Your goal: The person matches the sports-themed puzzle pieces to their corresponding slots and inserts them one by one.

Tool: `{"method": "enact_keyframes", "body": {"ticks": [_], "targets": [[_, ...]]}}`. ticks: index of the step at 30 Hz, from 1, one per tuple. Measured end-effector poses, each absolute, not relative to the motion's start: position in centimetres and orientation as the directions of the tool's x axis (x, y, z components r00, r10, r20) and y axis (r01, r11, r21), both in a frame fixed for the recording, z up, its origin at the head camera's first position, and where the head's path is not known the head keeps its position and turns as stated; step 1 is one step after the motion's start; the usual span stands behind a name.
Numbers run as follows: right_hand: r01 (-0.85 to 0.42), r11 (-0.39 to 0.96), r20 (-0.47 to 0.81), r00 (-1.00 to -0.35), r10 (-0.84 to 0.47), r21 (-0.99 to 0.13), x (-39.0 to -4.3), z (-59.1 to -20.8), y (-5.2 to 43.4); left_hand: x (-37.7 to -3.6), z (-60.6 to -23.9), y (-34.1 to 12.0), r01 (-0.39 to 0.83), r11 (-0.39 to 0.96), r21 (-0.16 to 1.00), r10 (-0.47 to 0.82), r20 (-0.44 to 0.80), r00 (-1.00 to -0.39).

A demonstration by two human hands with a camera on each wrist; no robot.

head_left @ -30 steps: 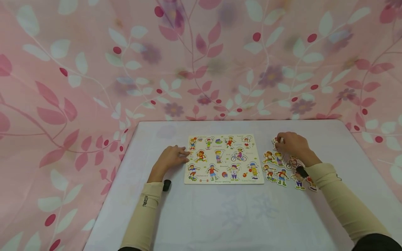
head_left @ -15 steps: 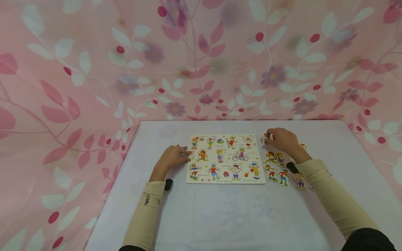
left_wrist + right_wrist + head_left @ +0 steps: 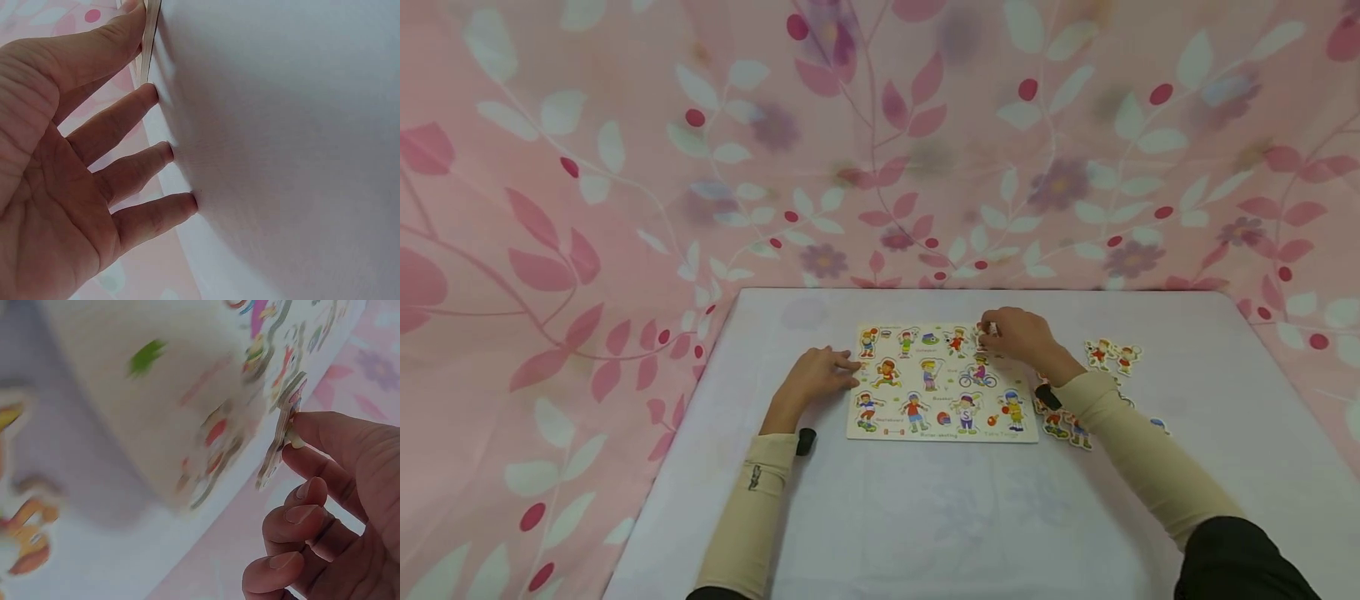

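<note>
A flat puzzle board (image 3: 943, 425) printed with children playing sports lies on the table. My left hand (image 3: 816, 375) rests at its left edge, thumb against the board's edge (image 3: 150, 37); the other fingers stretch out, with several tips on the tablecloth. Above the board's upper right corner, my right hand (image 3: 1022, 337) pinches a figure-shaped puzzle piece (image 3: 282, 431) between thumb and index finger, the remaining fingers loosely bent. In the right wrist view the piece stands on edge, apart from the board, so its picture barely shows.
Several loose figure pieces (image 3: 1099, 353) lie right of the board, some hidden under the right forearm. A white cloth covers the table (image 3: 925, 517). Behind it hangs a pink floral curtain (image 3: 865, 167). A dark wrist camera (image 3: 806, 442) sits by the left cuff.
My right hand has carried the pinched piece leftward from the loose pieces to over the board's upper right corner. My left hand has stayed at the board's left edge.
</note>
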State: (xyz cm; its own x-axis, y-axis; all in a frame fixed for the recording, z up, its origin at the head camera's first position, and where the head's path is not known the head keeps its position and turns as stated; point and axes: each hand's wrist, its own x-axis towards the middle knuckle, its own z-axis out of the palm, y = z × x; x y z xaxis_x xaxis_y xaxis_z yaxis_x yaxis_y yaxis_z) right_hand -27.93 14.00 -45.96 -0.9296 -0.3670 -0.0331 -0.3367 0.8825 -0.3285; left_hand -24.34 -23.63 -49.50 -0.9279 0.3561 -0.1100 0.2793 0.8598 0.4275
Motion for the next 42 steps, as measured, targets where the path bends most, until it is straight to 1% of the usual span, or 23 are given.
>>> {"method": "enact_keyframes", "body": {"ticks": [8, 16, 19, 26, 36, 42], "targets": [[-0.411, 0.859, -0.002, -0.902, -0.432, -0.305, -29.0, -46.8, 10.2, -24.2, -49.5, -23.4, 0.284, 0.854, 0.436, 0.364, -0.111, -0.925], [-0.457, 0.825, 0.0, -0.875, -0.485, -0.333, -29.5, -47.0, 7.0, -24.2, -49.4, -23.3, 0.284, 0.862, 0.419, 0.359, -0.112, -0.927], [-0.47, 0.821, 0.002, -0.868, -0.496, -0.324, -29.6, -47.1, 5.9, -24.2, -49.4, -23.3, 0.288, 0.861, 0.418, 0.361, -0.106, -0.926], [-0.468, 0.816, -0.016, -0.865, -0.502, -0.339, -29.7, -47.5, 3.9, -24.2, -49.4, -23.5, 0.291, 0.853, 0.432, 0.363, -0.093, -0.927], [-0.473, 0.811, -0.046, -0.854, -0.518, -0.344, -30.1, -48.3, 2.5, -24.3, -49.7, -23.6, 0.285, 0.852, 0.439, 0.354, -0.082, -0.932], [-0.469, 0.821, -0.076, -0.853, -0.517, -0.325, -30.4, -48.4, 1.9, -24.3, -49.7, -23.6, 0.279, 0.854, 0.439, 0.347, -0.083, -0.934]]}}
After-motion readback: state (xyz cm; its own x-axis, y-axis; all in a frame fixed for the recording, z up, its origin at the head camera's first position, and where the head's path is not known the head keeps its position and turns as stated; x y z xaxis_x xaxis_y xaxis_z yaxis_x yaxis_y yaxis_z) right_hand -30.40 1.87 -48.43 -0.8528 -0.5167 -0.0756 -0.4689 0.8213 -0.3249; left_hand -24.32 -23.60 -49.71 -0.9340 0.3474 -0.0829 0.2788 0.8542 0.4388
